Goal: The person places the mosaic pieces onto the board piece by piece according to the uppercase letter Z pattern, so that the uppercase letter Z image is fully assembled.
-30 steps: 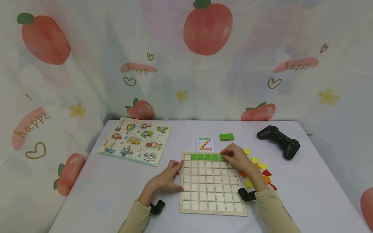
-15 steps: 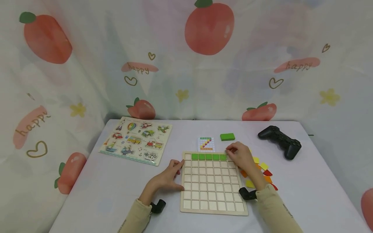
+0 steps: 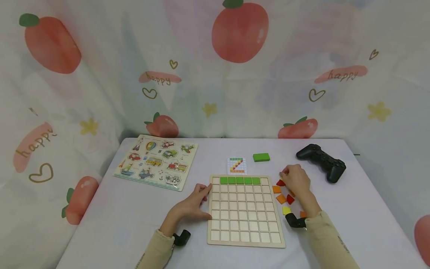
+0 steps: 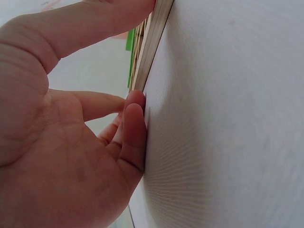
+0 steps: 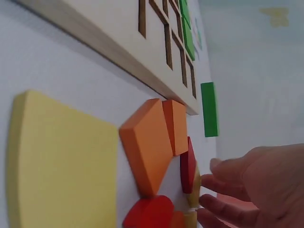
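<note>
A wooden grid board (image 3: 246, 215) lies flat, with several green square tiles (image 3: 240, 181) side by side in its far row. My left hand (image 3: 191, 204) rests against the board's left edge, thumb and fingers spread apart along it; in the left wrist view the thumb touches the wooden rim (image 4: 151, 40). Right of the board, my right hand (image 3: 297, 182) is low over loose tiles. The right wrist view shows its fingertips at a yellow tile (image 5: 194, 190) beside a red piece (image 5: 188, 166), with the thumb apart from them.
Orange tiles (image 3: 281, 198), a red piece (image 3: 290, 199) and a yellow tile (image 3: 286, 210) lie right of the board. Behind it are a printed pattern card (image 3: 236, 166) and a green block (image 3: 261, 157). A game controller (image 3: 320, 163) and a vehicle picture puzzle (image 3: 156, 162) flank them.
My right hand has left the far row of green tiles and moved right to the loose tiles, uncovering the row's right end. The left hand stays at the board's edge.
</note>
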Motion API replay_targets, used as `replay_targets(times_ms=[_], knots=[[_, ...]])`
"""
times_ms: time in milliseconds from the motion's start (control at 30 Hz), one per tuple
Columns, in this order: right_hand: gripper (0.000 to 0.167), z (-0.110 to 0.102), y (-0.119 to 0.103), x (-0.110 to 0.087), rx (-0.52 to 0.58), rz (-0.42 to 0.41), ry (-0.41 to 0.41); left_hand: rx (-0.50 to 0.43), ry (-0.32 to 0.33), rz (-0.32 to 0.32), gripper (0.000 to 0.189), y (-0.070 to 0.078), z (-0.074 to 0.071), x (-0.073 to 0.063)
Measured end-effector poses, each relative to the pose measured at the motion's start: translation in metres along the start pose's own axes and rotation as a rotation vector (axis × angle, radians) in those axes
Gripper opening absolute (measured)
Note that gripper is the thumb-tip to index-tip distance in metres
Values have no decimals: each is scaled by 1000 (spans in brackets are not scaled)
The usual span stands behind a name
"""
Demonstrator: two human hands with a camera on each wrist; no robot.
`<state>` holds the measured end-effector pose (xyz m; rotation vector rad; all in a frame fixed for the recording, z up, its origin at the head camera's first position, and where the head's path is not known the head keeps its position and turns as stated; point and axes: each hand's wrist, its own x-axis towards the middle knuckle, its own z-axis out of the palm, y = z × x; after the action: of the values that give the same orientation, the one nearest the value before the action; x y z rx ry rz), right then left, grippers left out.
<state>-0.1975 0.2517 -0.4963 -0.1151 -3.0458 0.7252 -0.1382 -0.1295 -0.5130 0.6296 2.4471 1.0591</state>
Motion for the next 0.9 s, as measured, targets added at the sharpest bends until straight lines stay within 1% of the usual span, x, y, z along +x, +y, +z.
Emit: replay_targets(times_ms=[100, 167, 267, 333, 467, 533, 600, 667, 733, 800, 900], knots=[[29, -6, -1, -3, -12, 9, -71, -1, -1, 4, 106, -1, 1, 1], [30, -10, 0, -5, -6, 16, -114, 0, 1, 14, 106, -1, 2, 1], [28, -13, 2, -4, 35, 22, -131, 7, 4, 21, 106, -1, 1, 1], [25, -12, 4, -3, 63, 14, -113, 5, 7, 29, 105, -1, 1, 0], [22, -9, 2, -6, 94, -24, -36, 12, 5, 26, 105, -2, 1, 0], [19, -6, -2, -9, 148, -67, -3, 14, 3, 26, 105, -2, 1, 0], [18, -3, -10, -12, 231, -137, -3, 17, 2, 24, 105, -2, 1, 0], [16, 2, -19, -13, 336, -213, -42, 18, 3, 19, 105, -2, 1, 0], [15, 8, -28, -14, 423, -284, -112, 16, 5, 15, 106, -1, 0, 0], [14, 15, -36, -14, 465, -326, -182, 19, 6, 12, 106, -2, 0, 0], [12, 25, -45, -15, 501, -333, -276, 16, 5, 19, 106, -3, 1, 1]])
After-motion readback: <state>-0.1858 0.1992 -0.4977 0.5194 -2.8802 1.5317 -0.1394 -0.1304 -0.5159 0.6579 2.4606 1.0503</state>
